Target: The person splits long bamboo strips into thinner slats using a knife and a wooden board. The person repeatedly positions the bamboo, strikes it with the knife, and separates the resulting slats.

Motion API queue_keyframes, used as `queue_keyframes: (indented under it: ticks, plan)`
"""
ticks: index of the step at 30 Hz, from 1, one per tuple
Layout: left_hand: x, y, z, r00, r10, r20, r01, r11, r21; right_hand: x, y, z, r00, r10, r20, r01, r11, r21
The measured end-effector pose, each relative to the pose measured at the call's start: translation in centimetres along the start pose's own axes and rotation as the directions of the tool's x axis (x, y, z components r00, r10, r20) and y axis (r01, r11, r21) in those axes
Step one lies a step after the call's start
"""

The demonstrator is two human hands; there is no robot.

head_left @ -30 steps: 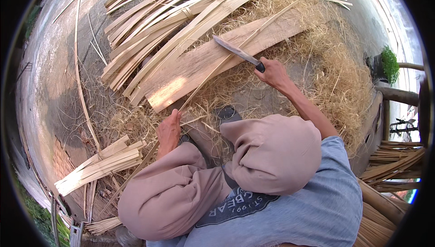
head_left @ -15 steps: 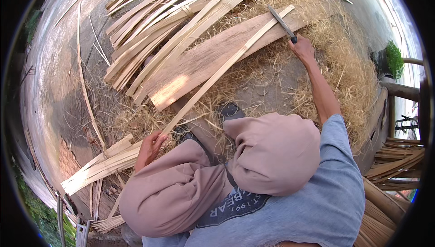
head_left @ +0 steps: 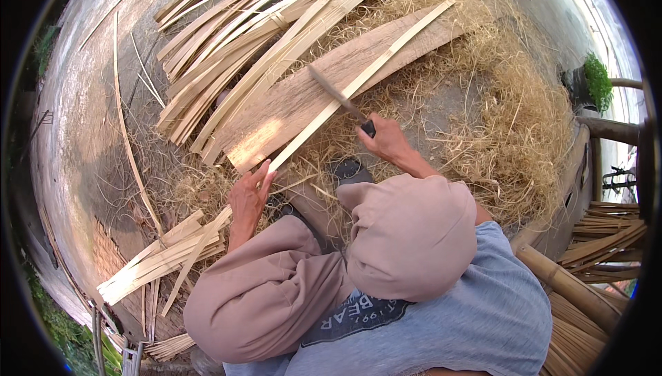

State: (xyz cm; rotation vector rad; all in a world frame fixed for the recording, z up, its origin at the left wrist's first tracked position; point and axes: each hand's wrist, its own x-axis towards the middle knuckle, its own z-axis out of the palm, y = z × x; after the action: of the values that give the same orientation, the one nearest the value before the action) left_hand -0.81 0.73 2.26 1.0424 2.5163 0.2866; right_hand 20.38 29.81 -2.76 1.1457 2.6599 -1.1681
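Observation:
My right hand (head_left: pixel 388 143) is closed round the dark handle of a knife (head_left: pixel 338 95). Its long blade crosses a pale, split bamboo-like strip (head_left: pixel 386 57), which slants over a broad wooden board (head_left: pixel 289 104). At the strip's near end my left hand (head_left: pixel 247 200) grips it, thumb and fingers at its edges. Beyond that hand another length of strip (head_left: pixel 189 262) shows, and I cannot tell if it is the same piece. My bent knees, in brownish-pink trousers (head_left: pixel 414 238), are just below both hands.
A large fan of split strips (head_left: pixel 241 52) lies beyond the board. Curly shavings (head_left: pixel 510 121) cover the ground to the right. A smaller strip pile (head_left: pixel 162 259) is at left. Bamboo poles (head_left: pixel 565 286) and stacked strips (head_left: pixel 600 238) stand at right.
My right hand has drawn the knife back along the strip, from its far end toward me and to the left. My left hand has shifted slightly forward and right.

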Motion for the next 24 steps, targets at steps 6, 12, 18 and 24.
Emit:
queue_keyframes:
  ticks: [6,12,18,24]
  plan:
    - [2.7,0.4,0.5,0.996,0.012,0.086,0.003,0.985,-0.175,-4.0,-0.5,1.5,0.995,-0.092,0.024,0.095,0.981,-0.170]
    - [2.5,1.4,-1.1,0.992,0.000,0.129,0.023,0.985,-0.173,5.4,8.6,-7.2,0.921,-0.012,-0.390,-0.088,0.967,-0.238]
    - [2.7,-0.2,-1.7,0.997,0.046,0.065,-0.039,0.993,-0.112,4.4,6.4,-4.9,0.972,-0.089,-0.216,0.031,0.965,-0.261]
    - [1.5,-0.4,-4.2,0.990,0.064,0.127,-0.057,0.997,-0.061,5.5,9.7,-7.9,0.939,-0.051,-0.339,-0.049,0.959,-0.279]
